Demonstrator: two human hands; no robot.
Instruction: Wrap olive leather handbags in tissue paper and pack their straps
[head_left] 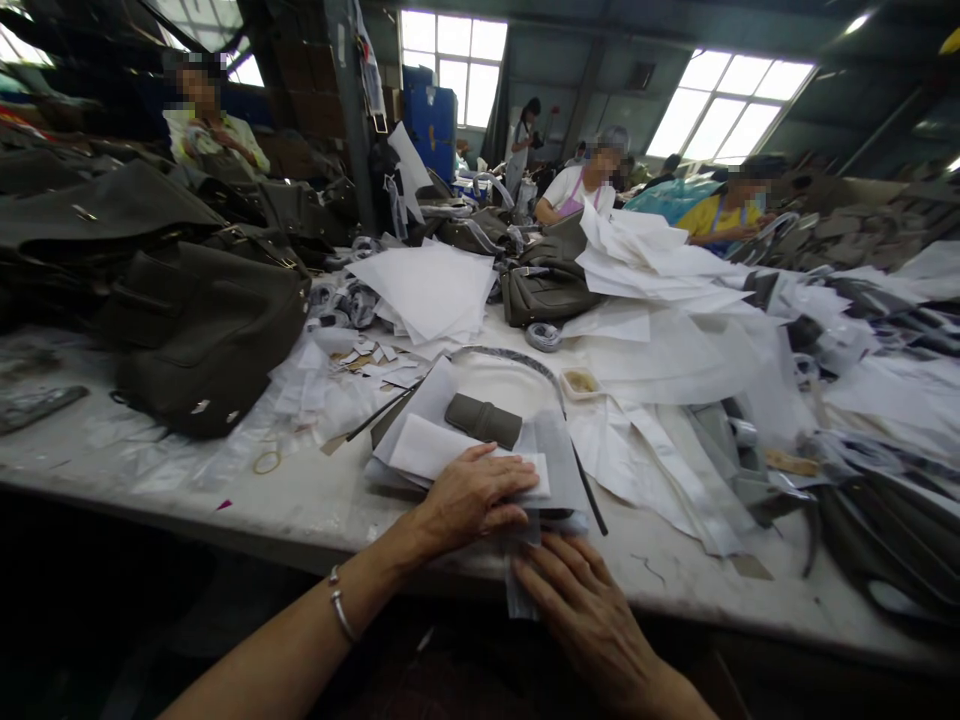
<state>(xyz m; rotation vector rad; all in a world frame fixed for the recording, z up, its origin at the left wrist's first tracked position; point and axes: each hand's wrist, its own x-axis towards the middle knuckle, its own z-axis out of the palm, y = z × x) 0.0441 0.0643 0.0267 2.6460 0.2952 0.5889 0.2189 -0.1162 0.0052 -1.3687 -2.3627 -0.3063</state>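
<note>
My left hand [469, 498] lies flat with fingers stretched out on a folded white sheet [435, 448] at the near edge of the worktable [300, 500]. My right hand [581, 610] rests open just below it, fingertips on a thin clear wrapper [525, 560] hanging over the edge. A small rolled grey leather piece [484, 420] lies on the paper stack just beyond my left hand. A dark strap [517, 358] curves behind it.
Dark olive handbags [202, 335] are piled at the left, another bag [544, 290] at the middle back. Loose white paper sheets [645, 270] cover the right half. A small dish [581, 382], a rubber band [267, 461] and tape rolls [544, 336] lie about. Several people sit behind.
</note>
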